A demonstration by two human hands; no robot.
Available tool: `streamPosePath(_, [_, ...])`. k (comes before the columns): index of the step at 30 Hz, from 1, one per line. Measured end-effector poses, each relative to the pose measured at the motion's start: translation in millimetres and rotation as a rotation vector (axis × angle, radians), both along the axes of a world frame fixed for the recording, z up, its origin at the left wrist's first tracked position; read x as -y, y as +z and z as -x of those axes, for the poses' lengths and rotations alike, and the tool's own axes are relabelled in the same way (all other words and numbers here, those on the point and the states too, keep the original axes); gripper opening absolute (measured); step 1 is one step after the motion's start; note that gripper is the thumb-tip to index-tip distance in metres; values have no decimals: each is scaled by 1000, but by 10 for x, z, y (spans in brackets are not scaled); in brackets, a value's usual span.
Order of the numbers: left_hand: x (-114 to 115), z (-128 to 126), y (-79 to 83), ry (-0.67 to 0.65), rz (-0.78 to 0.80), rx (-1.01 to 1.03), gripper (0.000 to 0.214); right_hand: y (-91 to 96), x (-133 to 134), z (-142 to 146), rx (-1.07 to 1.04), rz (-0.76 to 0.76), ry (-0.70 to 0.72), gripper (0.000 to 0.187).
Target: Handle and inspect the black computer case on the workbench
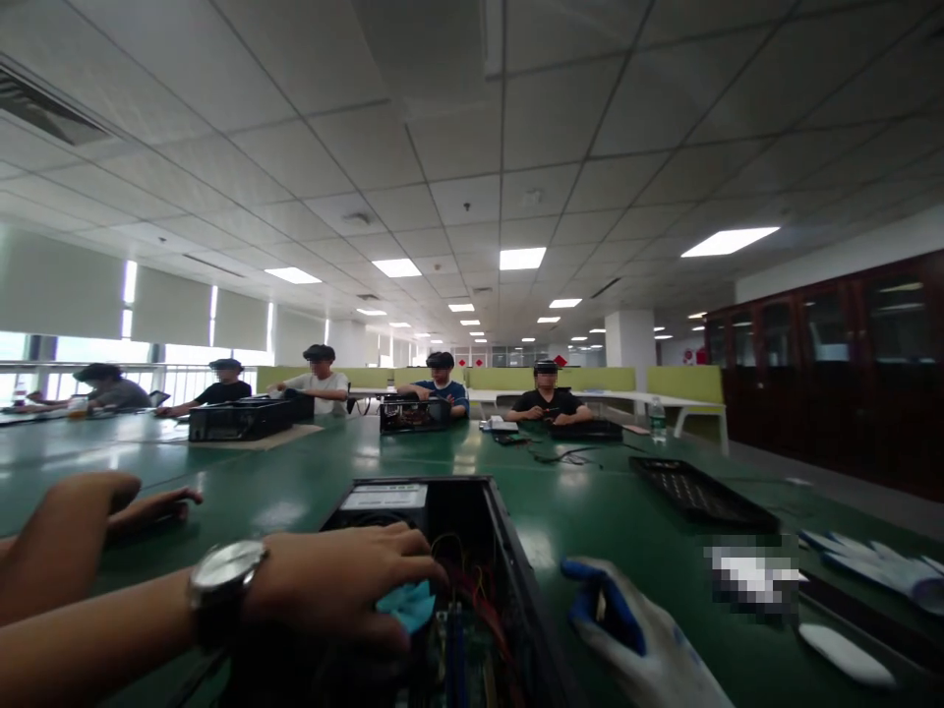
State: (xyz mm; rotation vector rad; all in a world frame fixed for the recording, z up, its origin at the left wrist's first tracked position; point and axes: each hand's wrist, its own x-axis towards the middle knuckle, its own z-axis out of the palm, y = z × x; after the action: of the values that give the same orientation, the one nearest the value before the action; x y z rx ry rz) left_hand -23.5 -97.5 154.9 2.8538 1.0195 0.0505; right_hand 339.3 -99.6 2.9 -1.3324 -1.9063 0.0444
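Note:
My bare left hand [346, 585], with a silver wristwatch [228, 580], reaches over an open black computer case [508, 551]. Its fingers are closed on a crumpled light-blue cloth [408, 606] above the inside of the case. Red and yellow wires [479, 590] and a circuit board [472, 669] show beneath. Right of the case, my right hand [626, 629] wears a white glove with blue fingertips. Those fingers are curled, and whatever may lie between them is too small to name. A power supply with a white label [383, 497] sits at the case's far end.
A co-worker's bare arms [66, 536] are close on the left. To the right lie a black perforated panel [700, 492], another glove [870, 565] and a white mouse-shaped object [847, 654]. Several people with computer cases sit across the green table [295, 482]; a bottle [657, 418] stands there.

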Motion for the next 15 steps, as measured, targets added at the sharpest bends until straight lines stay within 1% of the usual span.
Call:
streamPosePath(2, [-230, 56, -122, -78, -45, -132, 72, 210, 97, 96, -58, -36, -37, 40])
streamPosePath(4, [-409, 88, -234, -142, -62, -206, 89, 462, 179, 195, -91, -70, -43, 40])
streamPosePath(6, [-534, 80, -295, -157, -54, -220, 102, 737, 242, 291, -88, -119, 21, 40])
streamPosePath(7, [-576, 63, -305, -139, -33, -215, 107, 875, 267, 336, -81, -141, 75, 41])
streamPosePath(9, [-627, 13, -301, -67, 51, -192, 110, 1130, 300, 423, -54, -170, 187, 41])
streamPosePath(11, [-647, -35, -291, 0, 144, -174, 109, 1330, 309, 514, -32, -165, 264, 41])
streamPosePath(13, [-653, -68, -298, 15, 173, -188, 103, 1453, 290, 613, 2, -120, 334, 42])
streamPosePath(15, [-656, -89, -325, 4, 145, -220, 96, 1500, 236, 710, 69, -47, 419, 43])
